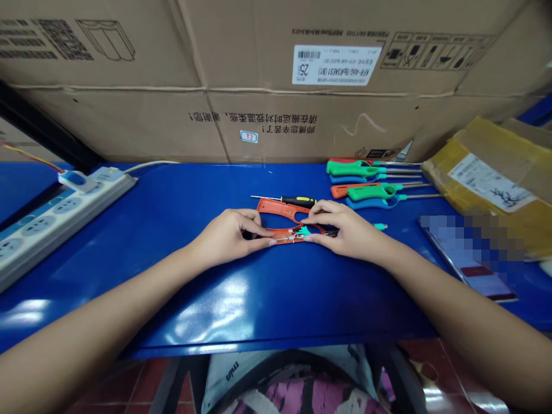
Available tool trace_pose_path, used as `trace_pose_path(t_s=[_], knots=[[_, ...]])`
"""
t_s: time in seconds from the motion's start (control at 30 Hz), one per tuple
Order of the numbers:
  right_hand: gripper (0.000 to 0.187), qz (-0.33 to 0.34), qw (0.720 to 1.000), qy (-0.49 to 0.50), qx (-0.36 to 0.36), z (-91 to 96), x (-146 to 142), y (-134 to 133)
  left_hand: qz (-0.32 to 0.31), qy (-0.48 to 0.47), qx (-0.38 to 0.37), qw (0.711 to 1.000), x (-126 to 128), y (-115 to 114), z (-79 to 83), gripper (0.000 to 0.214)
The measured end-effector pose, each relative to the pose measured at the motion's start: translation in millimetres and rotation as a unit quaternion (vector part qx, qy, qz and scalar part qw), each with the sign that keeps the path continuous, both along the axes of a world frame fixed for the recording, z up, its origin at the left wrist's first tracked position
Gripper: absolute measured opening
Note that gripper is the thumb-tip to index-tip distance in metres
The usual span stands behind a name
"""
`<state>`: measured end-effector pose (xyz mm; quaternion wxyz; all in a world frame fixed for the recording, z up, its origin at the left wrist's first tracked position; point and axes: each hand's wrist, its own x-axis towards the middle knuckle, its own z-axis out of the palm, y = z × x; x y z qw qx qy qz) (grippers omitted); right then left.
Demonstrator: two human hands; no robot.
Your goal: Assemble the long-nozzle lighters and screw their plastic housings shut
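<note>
An orange lighter half-shell lies low over the blue table with small parts inside, among them a green trigger. My left hand pinches this half at its left end, thumb along the near edge. At the other end, my right hand is closed with its fingertips on the half beside the trigger; its fingers hide part of the handle. Just behind lies the second orange half-shell, close to my right index finger. A black-and-yellow screwdriver rests behind that. Past my right hand pokes a teal-tipped piece, partly hidden.
Several long-necked lighters in green, blue and orange lie at back right. Beside them sit a yellow-taped package and a phone-like flat device. A power strip runs along the left. A large cardboard box walls off the back.
</note>
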<state>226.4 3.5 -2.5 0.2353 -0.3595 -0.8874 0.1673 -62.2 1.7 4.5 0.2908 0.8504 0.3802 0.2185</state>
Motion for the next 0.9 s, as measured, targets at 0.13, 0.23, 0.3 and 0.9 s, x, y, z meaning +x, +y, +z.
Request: trace_pose_path(t_s=[0.13, 0.23, 0.3, 0.9], knots=[[0.033, -0.007, 1.0, -0.016, 0.009, 0.1, 1, -1, -0.027, 0.023, 0.02, 0.999, -3, 0, 7.8, 0.022], [0.032, -0.013, 1.0, -0.025, 0.014, -0.8, 2, -1, -0.016, -0.014, 0.0, 1.0, -3, 2, 11.8, 0.023], [0.032, -0.014, 0.999, -0.026, 0.015, -1.1, 2, -1, 0.003, -0.034, -0.003, 0.999, -4, 5, 12.6, 0.021], [0.029, 0.012, 1.0, -0.002, -0.012, -3.0, 2, 2, -0.035, -0.023, -0.017, 0.999, -3, 4, 6.3, 0.014]])
